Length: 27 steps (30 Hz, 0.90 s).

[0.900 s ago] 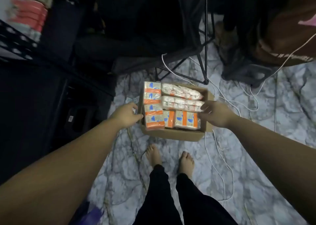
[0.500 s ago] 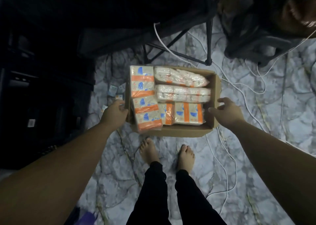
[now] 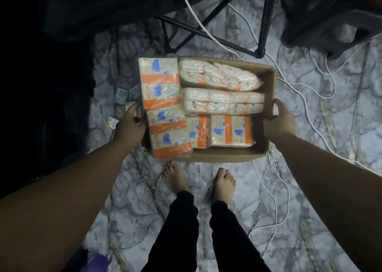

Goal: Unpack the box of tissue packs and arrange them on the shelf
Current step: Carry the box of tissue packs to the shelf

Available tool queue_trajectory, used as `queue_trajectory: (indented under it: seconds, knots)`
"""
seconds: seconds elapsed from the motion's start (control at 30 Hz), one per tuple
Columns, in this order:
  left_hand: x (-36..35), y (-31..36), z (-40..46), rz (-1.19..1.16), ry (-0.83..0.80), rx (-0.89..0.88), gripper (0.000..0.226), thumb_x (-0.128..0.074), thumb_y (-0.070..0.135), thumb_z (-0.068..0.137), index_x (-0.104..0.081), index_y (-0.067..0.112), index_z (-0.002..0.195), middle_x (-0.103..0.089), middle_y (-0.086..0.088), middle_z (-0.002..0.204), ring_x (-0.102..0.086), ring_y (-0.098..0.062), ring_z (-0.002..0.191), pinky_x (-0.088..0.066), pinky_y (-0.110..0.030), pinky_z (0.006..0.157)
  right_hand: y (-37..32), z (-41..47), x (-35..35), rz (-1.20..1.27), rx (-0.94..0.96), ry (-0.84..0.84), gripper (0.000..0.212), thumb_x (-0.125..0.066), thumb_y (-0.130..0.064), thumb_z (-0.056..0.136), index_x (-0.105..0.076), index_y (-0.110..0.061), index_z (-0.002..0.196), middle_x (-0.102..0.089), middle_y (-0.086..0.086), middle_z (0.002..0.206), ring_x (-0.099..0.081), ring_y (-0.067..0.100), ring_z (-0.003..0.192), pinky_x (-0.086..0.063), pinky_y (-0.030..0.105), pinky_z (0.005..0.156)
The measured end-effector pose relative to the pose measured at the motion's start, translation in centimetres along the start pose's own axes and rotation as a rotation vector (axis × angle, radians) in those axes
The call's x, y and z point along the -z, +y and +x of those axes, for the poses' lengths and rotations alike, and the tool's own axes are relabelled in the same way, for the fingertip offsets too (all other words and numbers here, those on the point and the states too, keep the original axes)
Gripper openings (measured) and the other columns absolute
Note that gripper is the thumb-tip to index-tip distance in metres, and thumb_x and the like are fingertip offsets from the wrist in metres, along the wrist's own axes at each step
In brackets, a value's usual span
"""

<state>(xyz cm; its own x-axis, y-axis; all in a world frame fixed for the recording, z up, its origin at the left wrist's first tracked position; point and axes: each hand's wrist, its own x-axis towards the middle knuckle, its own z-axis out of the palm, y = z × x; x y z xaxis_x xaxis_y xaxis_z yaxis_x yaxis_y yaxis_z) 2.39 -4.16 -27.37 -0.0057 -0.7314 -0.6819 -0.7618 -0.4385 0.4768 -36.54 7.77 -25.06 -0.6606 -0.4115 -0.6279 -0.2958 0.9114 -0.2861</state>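
Observation:
An open cardboard box sits in front of my bare feet, filled with several tissue packs wrapped in clear plastic with orange and blue print. White packs lie across the far half. My left hand grips the box's left wall, thumb over the rim. My right hand grips the right wall, fingers curled over its top edge. The shelf is a dark shape at the left, barely visible.
The floor is marbled grey-white. White cables trail over it on the right and behind the box. Black stand legs stand beyond the box. A few small packets lie on the floor at left. Dark furniture fills the left side.
Both hands have closed onto the box's side walls. The box now looks larger and nearer, and the view has tilted further down.

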Motion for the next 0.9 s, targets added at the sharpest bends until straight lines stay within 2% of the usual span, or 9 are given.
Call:
queue_trajectory:
  seconds: [0.13, 0.3, 0.4, 0.5, 0.6, 0.67, 0.77, 0.83, 0.9]
  knots:
    - [0.1, -0.3, 0.2, 0.042, -0.017, -0.078, 0.057, -0.062, 0.035, 0.101, -0.040, 0.044, 0.153, -0.076, 0.001, 0.111, -0.072, -0.016, 0.097, -0.055, -0.033, 0.077, 0.8, 0.5, -0.1, -0.033, 0.005, -0.043, 0.073, -0.051, -0.013, 0.097, -0.029, -0.043, 0.159, -0.071, 0.012, 0.115, -0.065, 0.032, 0.105, -0.049, 0.036, 0.082]
    - [0.4, -0.1, 0.0, 0.022, -0.039, -0.116, 0.050, -0.059, 0.030, 0.105, -0.046, 0.039, 0.152, -0.074, 0.009, 0.101, -0.069, 0.001, 0.086, -0.048, -0.016, 0.064, 1.4, 0.7, 0.3, -0.004, 0.030, -0.055, 0.067, -0.050, -0.020, 0.097, -0.035, -0.049, 0.156, -0.070, -0.002, 0.081, -0.066, 0.020, 0.082, -0.049, 0.034, 0.075]
    - [0.6, -0.9, -1.1, 0.014, -0.053, -0.139, 0.043, -0.057, 0.036, 0.105, -0.052, 0.041, 0.147, -0.074, 0.007, 0.114, -0.072, -0.011, 0.099, -0.056, -0.029, 0.077, 1.5, -0.1, 1.0, -0.004, 0.056, -0.082, 0.067, -0.051, -0.022, 0.097, -0.036, -0.053, 0.154, -0.070, -0.002, 0.077, -0.063, 0.015, 0.071, -0.048, 0.030, 0.066]
    - [1.3, -2.0, -3.1, -0.045, -0.072, -0.144, 0.039, -0.058, 0.031, 0.105, -0.057, 0.039, 0.144, -0.073, 0.007, 0.121, -0.072, -0.016, 0.104, -0.059, -0.040, 0.091, 1.4, -1.2, 1.9, -0.039, 0.098, -0.111, 0.062, -0.054, -0.031, 0.096, -0.038, -0.056, 0.151, -0.074, -0.004, 0.084, -0.065, 0.017, 0.073, -0.042, 0.022, 0.056]
    - [2.4, -3.4, -6.1, -0.127, -0.080, -0.091, 0.032, -0.063, 0.027, 0.103, -0.065, 0.034, 0.134, -0.075, 0.006, 0.108, -0.075, -0.022, 0.095, -0.062, -0.048, 0.086, 1.4, -2.7, 2.8, -0.079, 0.144, -0.153, 0.062, -0.057, -0.033, 0.093, -0.042, -0.053, 0.150, -0.077, -0.003, 0.087, -0.071, 0.023, 0.085, -0.054, 0.031, 0.066]
    - [3.5, -4.3, -8.8, -0.171, -0.089, -0.043, 0.028, -0.068, 0.027, 0.100, -0.070, 0.044, 0.122, -0.077, 0.005, 0.100, -0.076, -0.023, 0.092, -0.063, -0.047, 0.082, 1.4, -4.1, 3.3, -0.106, 0.176, -0.176, 0.062, -0.059, -0.033, 0.093, -0.044, -0.049, 0.151, -0.077, -0.001, 0.090, -0.072, 0.027, 0.092, -0.059, 0.040, 0.080]
    - [4.7, -5.3, -13.4, -0.370, -0.129, 0.045, 0.037, -0.069, 0.013, 0.099, -0.071, 0.043, 0.120, -0.076, -0.007, 0.110, -0.078, -0.022, 0.082, -0.064, -0.043, 0.069, 1.4, -6.6, 3.7, -0.120, 0.238, -0.204, 0.058, -0.060, -0.030, 0.095, -0.048, -0.046, 0.149, -0.078, 0.002, 0.096, -0.072, 0.028, 0.095, -0.060, 0.044, 0.084]
    - [5.3, -6.4, -16.7, -0.452, -0.132, 0.084, 0.041, -0.069, 0.009, 0.098, -0.069, 0.033, 0.132, -0.076, -0.007, 0.109, -0.078, -0.024, 0.082, -0.064, -0.044, 0.070, 1.1, -8.4, 3.7, -0.142, 0.292, -0.211, 0.057, -0.061, -0.025, 0.094, -0.052, -0.043, 0.147, -0.077, 0.001, 0.093, -0.071, 0.022, 0.091, -0.059, 0.039, 0.080]
    - [5.8, -8.0, -19.7, -0.503, -0.104, 0.116, 0.037, -0.071, 0.012, 0.098, -0.070, 0.030, 0.130, -0.079, -0.008, 0.101, -0.078, -0.031, 0.090, -0.064, -0.051, 0.078, 0.3, -10.2, 3.6, -0.164, 0.341, -0.217, 0.055, -0.062, -0.022, 0.095, -0.055, -0.039, 0.146, -0.075, -0.002, 0.085, -0.065, 0.008, 0.078, -0.052, 0.028, 0.070]
